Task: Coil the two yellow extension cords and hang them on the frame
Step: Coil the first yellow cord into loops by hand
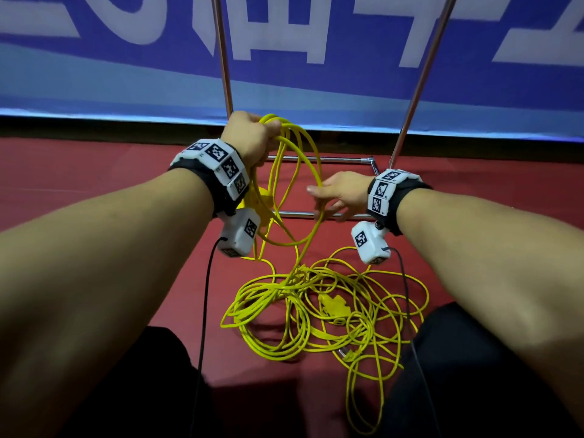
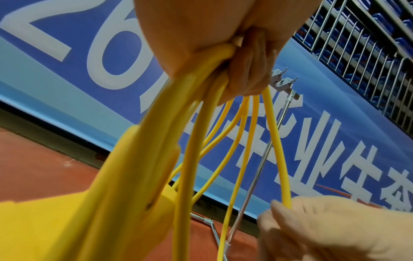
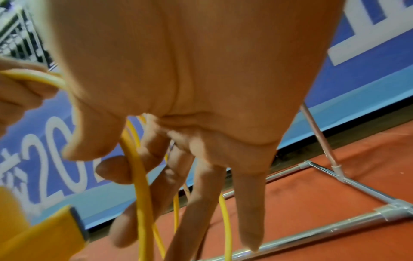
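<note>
My left hand [image 1: 252, 134] is raised in front of the metal frame [image 1: 422, 77] and grips the top of several hanging loops of yellow cord [image 1: 298, 184]. The left wrist view shows its fingers [image 2: 250, 70] curled round the bunched strands [image 2: 194, 141]. A yellow socket block [image 1: 264, 200] dangles under that wrist. My right hand [image 1: 335, 194] is lower, to the right, pinching one strand [image 3: 136, 159] between thumb and index finger, with the other fingers spread. The rest of the cords lies in a tangled pile [image 1: 316, 311] on the red floor, with another socket block [image 1: 335, 306] in it.
The frame's base bars [image 1: 300, 214] lie on the red floor [image 1: 94, 172] just behind the hands. Its top carries hooks [image 2: 283, 81]. A blue banner [image 1: 316, 42] closes the back. My dark-clad knees [image 1: 474, 374] flank the pile, and black camera cables [image 1: 203, 311] hang from both wrists.
</note>
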Demonstrator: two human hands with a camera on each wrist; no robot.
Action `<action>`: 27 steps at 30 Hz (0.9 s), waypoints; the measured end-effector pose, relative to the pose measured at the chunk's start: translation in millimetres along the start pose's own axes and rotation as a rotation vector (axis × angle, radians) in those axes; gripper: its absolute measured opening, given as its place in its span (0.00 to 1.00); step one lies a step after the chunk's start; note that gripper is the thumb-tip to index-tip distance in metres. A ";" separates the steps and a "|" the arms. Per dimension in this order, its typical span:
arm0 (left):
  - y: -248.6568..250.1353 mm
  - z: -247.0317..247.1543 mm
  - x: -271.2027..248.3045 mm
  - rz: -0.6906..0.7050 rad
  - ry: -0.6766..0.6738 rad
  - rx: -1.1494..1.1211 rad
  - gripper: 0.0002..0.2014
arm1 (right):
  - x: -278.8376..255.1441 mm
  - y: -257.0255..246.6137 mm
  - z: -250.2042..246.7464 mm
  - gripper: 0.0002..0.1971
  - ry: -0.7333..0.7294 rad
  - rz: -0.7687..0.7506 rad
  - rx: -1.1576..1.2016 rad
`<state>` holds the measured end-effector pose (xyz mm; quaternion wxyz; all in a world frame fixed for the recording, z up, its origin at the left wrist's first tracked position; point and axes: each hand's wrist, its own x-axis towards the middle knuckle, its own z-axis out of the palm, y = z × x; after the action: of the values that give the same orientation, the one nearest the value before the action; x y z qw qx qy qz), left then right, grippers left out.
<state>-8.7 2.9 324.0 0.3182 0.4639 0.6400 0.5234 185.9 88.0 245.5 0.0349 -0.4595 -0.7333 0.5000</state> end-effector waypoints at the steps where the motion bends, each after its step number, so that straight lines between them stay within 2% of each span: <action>1: -1.1 -1.5 1.6 -0.004 0.018 -0.012 0.15 | 0.4 1.5 -0.9 0.22 0.043 -0.009 0.026; 5: -1.4 -6.8 6.5 -0.025 0.059 -0.060 0.14 | 4.9 -15.2 -7.5 0.21 0.441 -0.083 0.280; 9: -1.5 -6.1 3.6 -0.054 0.009 -0.088 0.16 | -3.4 -40.9 -19.3 0.26 0.799 -0.095 0.121; 13: -5.1 -6.2 0.2 -0.045 -0.065 -0.070 0.15 | -11.0 -48.8 -26.8 0.27 0.906 -0.047 0.009; 18: -3.0 -11.8 1.5 0.001 -0.026 -0.041 0.18 | -12.8 -51.4 -30.2 0.21 0.968 -0.116 -0.093; 20: -2.0 -12.8 4.4 0.021 0.016 -0.020 0.20 | -13.5 -45.4 -30.8 0.24 0.945 -0.136 -0.054; 21: -0.6 -11.9 5.7 0.030 0.039 -0.008 0.21 | -13.2 -41.6 -29.9 0.26 0.889 -0.126 -0.005; 25: 4.5 -6.7 8.1 0.056 0.080 0.031 0.18 | -14.4 -19.2 -20.0 0.32 0.407 0.059 0.246; 27: 2.5 -9.6 9.8 0.045 0.131 0.035 0.18 | -19.3 -13.3 -17.0 0.30 0.305 0.094 0.348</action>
<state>-20.2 8.4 329.6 0.2556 0.4482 0.6581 0.5484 197.2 85.3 272.0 0.2008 -0.5504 -0.6000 0.5448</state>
